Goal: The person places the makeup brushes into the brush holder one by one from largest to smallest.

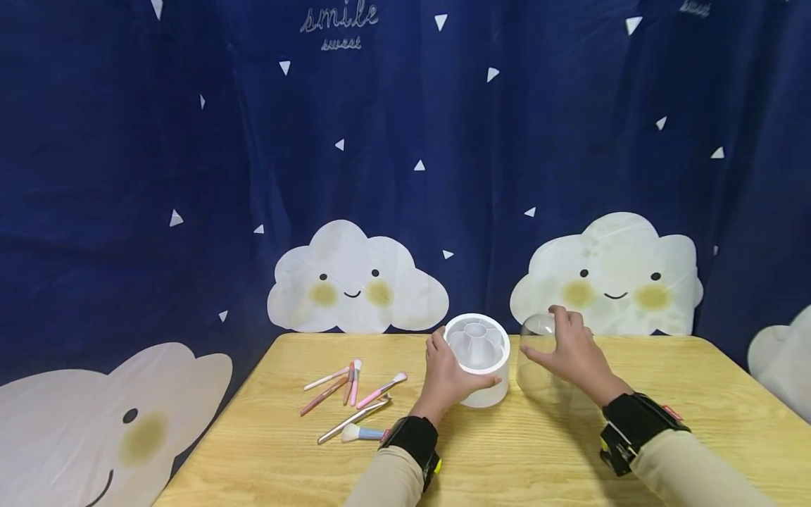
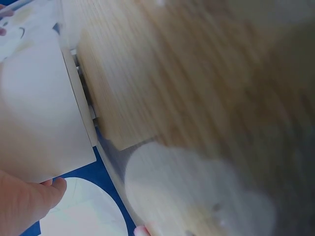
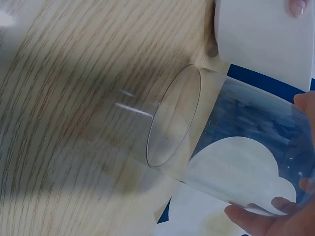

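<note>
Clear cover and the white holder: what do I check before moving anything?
1. Left hand gripping the white divided holder: ok.
2. Right hand gripping the clear cover: ok.
3. Holder's open top facing up: ok.
4. Cover off the holder: ok, it is beside it.
5. Cover touching the wooden table: cannot tell.
6. Blue-handled brush clear of the left wristband: cannot tell, they overlap in the head view.

Indoors, looks like a staged rec. spot; home vs. studio can't tell. Navy curtain (image 1: 380, 190) w/ smiley clouds (image 1: 357, 313), white triangles (image 1: 441, 22) & "smile" lettering (image 1: 342, 17) hangs along far side & left, behind wood-grain tbl (image 1: 538, 465); person's wrists have blk strapped-on gear (image 1: 643, 420).
</note>
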The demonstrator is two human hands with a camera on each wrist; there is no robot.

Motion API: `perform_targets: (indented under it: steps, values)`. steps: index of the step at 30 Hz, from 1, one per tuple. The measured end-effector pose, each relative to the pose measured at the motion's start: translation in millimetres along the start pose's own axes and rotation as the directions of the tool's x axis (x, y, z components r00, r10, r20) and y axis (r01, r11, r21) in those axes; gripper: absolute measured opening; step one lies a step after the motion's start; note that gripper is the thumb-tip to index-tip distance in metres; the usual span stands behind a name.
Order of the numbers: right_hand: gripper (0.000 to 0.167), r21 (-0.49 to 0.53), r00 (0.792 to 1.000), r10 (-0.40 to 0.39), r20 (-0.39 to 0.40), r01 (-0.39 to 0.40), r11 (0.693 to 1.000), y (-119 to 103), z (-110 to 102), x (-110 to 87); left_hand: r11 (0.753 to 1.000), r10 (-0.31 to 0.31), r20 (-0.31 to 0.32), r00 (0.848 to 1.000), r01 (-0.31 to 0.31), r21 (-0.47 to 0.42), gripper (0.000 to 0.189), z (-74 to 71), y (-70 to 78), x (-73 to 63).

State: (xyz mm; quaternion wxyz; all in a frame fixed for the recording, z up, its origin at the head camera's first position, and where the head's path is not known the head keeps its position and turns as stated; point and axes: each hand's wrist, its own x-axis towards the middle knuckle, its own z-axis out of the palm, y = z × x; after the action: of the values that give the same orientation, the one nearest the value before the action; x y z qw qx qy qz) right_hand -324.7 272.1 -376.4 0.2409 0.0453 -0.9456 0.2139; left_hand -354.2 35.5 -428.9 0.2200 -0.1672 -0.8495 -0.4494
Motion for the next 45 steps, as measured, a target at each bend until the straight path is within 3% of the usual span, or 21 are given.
perform_targets:
  steps: [13, 17, 21, 26, 31, 37, 41, 45]
  values:
    - [0.099, 0.025, 0.999, 0.018, 0.031, -0.019, 1.0, -3.0, -1.1, -1.8, 0.997, -0.052, 0.084, 0.995, 0.047, 0.063, 0.133, -9.2, 4.6, 2.9]
    - [0.104, 0.039, 0.998, 0.023, 0.065, -0.025, 0.999, -7.2, -7.4, 0.2, 0.997, -0.06, 0.083, 0.995, 0.055, 0.06, 0.136, -8.7, 8.8, 4.7]
    - [0.11, 0.046, 0.996, 0.043, 0.075, -0.047, 0.998, -19.1, -18.2, 2.2, 0.994, -0.107, 0.122, 0.987, 0.102, 0.042, 0.142, -13.1, 15.2, 5.6]
    - [0.103, 0.1, 0.999, 0.038, 0.005, -0.038, 0.994, -39.0, -29.4, -1.8, 0.99, -0.138, 0.166, 0.977, 0.134, 0.036, 0.147, -22.9, 22.4, 4.3]
    - [0.084, 0.137, 0.987, -0.091, -0.134, 0.109, 0.984, -56.5, -21.1, -18.4, 0.989, -0.142, 0.188, 0.972, 0.133, 0.063, 0.144, -34.2, 17.1, 1.5]
    - [0.067, 0.155, 0.935, -0.245, -0.256, 0.29, 0.944, -67.8, -3.3, -39.1, 0.992, -0.125, 0.292, 0.948, 0.119, 0.041, 0.124, -70.8, 4.8, -2.9]
    - [0.06, 0.142, 0.916, -0.294, -0.273, 0.341, 0.929, -72.5, 2.9, -45.0, 0.992, -0.109, 0.373, 0.921, 0.075, 0.104, 0.093, -111.7, -5.3, -2.3]
    - [0.055, 0.114, 0.902, -0.326, -0.282, 0.369, 0.922, -76.1, 3.3, -43.2, 0.977, -0.145, 0.417, 0.897, 0.065, 0.202, 0.065, -152.5, -10.0, 1.5]
